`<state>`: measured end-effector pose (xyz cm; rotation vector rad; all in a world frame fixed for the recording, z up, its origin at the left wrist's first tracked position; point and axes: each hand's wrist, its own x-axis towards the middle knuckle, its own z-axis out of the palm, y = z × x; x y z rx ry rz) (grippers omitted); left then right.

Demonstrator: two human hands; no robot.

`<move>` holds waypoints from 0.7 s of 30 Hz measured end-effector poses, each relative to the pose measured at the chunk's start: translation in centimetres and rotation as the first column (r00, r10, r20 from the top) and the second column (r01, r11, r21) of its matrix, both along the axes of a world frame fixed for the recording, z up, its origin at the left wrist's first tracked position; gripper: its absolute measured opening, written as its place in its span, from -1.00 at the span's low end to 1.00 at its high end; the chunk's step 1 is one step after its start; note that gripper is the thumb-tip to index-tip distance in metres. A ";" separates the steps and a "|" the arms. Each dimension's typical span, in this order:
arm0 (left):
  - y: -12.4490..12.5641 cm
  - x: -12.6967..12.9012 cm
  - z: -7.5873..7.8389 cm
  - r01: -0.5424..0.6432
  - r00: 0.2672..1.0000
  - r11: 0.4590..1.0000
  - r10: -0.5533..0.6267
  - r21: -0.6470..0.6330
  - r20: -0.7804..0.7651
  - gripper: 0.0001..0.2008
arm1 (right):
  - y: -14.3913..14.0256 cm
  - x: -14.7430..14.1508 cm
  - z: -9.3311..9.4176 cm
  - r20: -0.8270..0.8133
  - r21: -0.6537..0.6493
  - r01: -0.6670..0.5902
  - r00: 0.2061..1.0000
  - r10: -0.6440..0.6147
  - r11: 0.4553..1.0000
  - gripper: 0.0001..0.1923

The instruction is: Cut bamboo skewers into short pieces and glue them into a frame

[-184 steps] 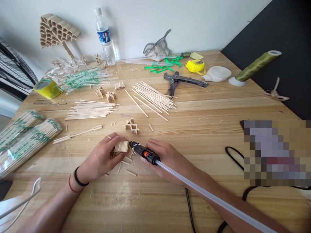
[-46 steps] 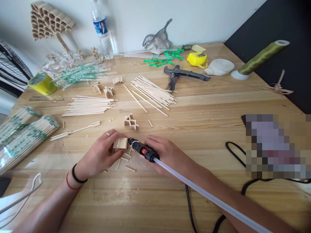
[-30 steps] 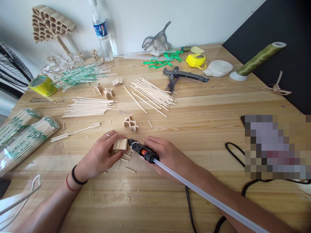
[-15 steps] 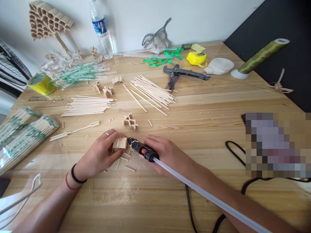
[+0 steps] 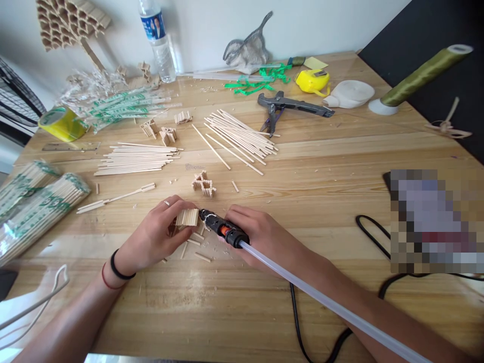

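Observation:
My left hand (image 5: 161, 229) pinches a small block of short wooden sticks (image 5: 187, 217) set side by side, thumb below and fingers above. My right hand (image 5: 251, 229) is wrapped round a black hot glue gun (image 5: 223, 229); a long translucent glue stick (image 5: 302, 292) runs out of its back. The gun's nozzle is at the right edge of the block; whether it touches cannot be made out. Several cut stick pieces (image 5: 203, 257) lie under the hands. Just beyond stands a lattice-shaped stick piece (image 5: 203, 183).
Long sticks lie in a left pile (image 5: 138, 159) and a right pile (image 5: 242, 138). Behind are grey cutters (image 5: 295, 105), a yellow tape measure (image 5: 312, 80) and a water bottle (image 5: 161, 45). Wrapped stick bundles (image 5: 49, 212) sit at left. A black cable (image 5: 297, 322) curves beside my right arm.
The camera view has shifted slightly, so the table's things sit a little higher in the picture. Both hands keep the same hold, the nozzle still at the block's right edge.

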<state>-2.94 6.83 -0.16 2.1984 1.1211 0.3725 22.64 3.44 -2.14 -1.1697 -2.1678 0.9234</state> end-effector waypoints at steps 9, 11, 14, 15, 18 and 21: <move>-0.1 0.2 0.2 -0.022 1.000 1.000 0.022 -0.020 0.007 -0.75 | 0.0 0.0 -0.1 -0.020 -0.002 0.001 1.000 -0.001 1.000 -0.81; 0.0 0.2 0.2 -0.023 1.000 0.999 0.024 -0.022 0.005 -0.75 | 0.0 0.0 -0.1 -0.027 -0.001 0.002 1.000 -0.002 1.000 -0.82; 0.0 0.2 0.2 -0.024 1.000 1.000 0.024 -0.016 -0.001 -0.76 | -0.1 0.0 -0.1 -0.040 -0.001 -0.002 0.999 0.002 1.000 -0.82; 0.0 0.2 0.3 -0.023 1.000 1.000 0.023 -0.011 -0.003 -0.76 | -0.1 0.0 -0.1 -0.041 0.000 -0.003 0.999 0.003 1.000 -0.83; 0.0 0.2 0.2 -0.018 1.000 1.000 0.018 0.001 -0.011 -0.76 | -0.1 0.0 -0.1 -0.025 0.001 -0.005 1.000 0.005 1.000 -0.83; 0.0 0.1 0.1 -0.009 1.000 1.000 0.009 0.014 -0.011 -0.76 | -0.1 0.0 -0.1 0.002 0.002 -0.005 1.000 0.005 1.000 -0.83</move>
